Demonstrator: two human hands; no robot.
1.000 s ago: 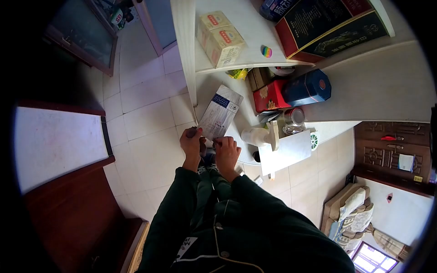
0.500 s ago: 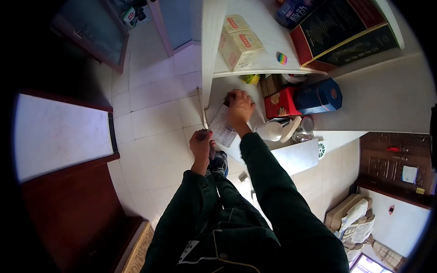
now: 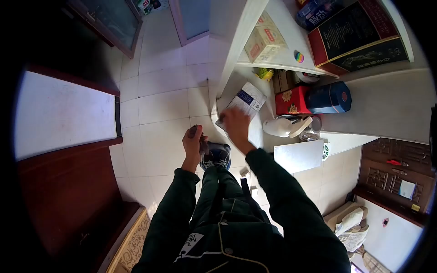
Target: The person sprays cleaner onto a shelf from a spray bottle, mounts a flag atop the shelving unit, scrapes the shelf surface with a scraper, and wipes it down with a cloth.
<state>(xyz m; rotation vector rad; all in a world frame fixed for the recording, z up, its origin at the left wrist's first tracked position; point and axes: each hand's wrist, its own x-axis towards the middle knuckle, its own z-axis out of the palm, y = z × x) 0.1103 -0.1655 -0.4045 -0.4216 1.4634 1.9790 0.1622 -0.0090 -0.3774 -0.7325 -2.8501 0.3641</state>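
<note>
A dark, crumpled thing like a cloth (image 3: 204,146) hangs from my left hand (image 3: 192,142), whose fingers are closed round it over the floor. My right hand (image 3: 236,126) is over the near end of a grey-white box (image 3: 249,99) with a dark blue band, lying on the white shelf. Something dark shows at the fingertips of my right hand, too blurred to name. To the right of that hand stands a white bottle (image 3: 276,127) with a pale top.
Beyond the bottle are a red box (image 3: 291,101), a dark blue canister (image 3: 329,97) and glass jars (image 3: 314,129). Cream-coloured boxes (image 3: 265,43) sit on the upper shelf (image 3: 291,27). A white board (image 3: 298,156) juts out at the right. A dark red cabinet (image 3: 68,195) stands at the left.
The view has shifted, so the shelves sit further right. My right hand has moved from near my left hand to the far end of the box, then back along it toward its near end.
</note>
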